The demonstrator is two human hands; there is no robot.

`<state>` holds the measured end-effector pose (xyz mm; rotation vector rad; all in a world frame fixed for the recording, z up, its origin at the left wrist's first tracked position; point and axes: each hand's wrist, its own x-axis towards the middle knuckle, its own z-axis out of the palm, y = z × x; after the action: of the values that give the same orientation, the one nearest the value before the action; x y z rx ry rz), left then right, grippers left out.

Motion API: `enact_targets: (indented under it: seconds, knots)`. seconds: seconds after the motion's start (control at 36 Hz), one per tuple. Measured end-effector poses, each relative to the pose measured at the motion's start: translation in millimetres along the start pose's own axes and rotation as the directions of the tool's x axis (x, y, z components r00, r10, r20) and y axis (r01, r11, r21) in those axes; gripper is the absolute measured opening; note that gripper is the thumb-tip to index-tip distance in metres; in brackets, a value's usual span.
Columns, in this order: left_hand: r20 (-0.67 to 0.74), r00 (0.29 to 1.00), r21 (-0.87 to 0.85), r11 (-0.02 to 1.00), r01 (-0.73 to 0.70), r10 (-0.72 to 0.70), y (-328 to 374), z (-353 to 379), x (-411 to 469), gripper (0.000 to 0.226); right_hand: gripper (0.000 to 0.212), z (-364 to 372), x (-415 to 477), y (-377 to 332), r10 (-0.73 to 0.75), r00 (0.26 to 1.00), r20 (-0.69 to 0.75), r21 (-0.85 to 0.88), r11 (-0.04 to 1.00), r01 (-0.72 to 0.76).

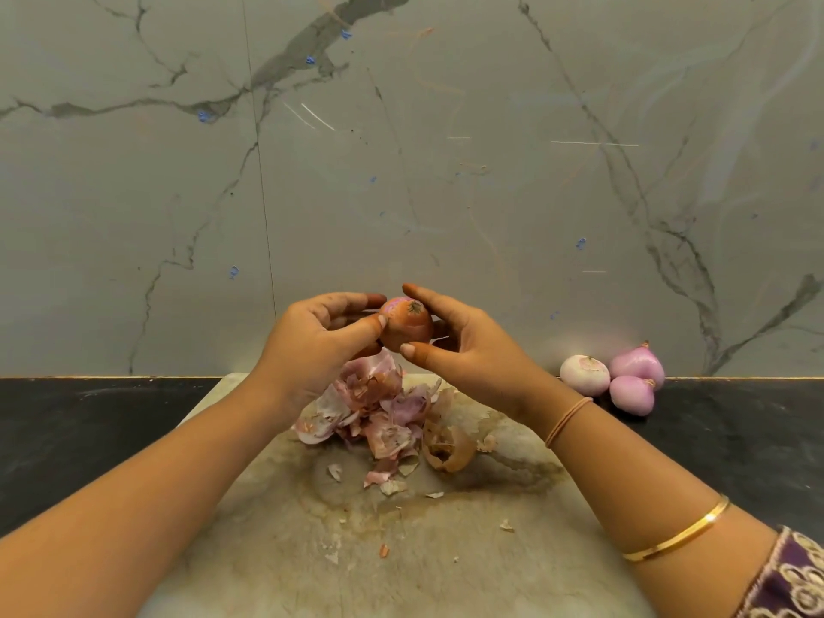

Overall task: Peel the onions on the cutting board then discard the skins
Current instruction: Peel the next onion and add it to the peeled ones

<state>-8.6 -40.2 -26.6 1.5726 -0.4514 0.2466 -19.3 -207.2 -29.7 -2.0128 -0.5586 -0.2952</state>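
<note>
Onion (pixel 406 324), mostly unpeeled, was held mid-frame above the cutting board (pixel 446 550), left hand (pixel 312 345) and right hand (pixel 463 350) both gripping it; three peeled onions (pixel 615 381) sat right on the counter (pixel 89 421); skins (pixel 379 412) lay heaped, undiscarded.

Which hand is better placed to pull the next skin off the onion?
Probably the left hand: its thumb presses the brown skin of the onion beside a bared pink patch, while the right hand cradles it.
</note>
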Motion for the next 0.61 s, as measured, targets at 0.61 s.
enact_targets:
  seconds: [0.61]
  knots:
    - [-0.103,0.978,0.21,0.965,-0.159,0.183,-4.6,2.5,-2.1,0.024,0.051,2.3,-0.9,1.4,-0.197,0.979,-0.059,-0.296,0.94,0.171]
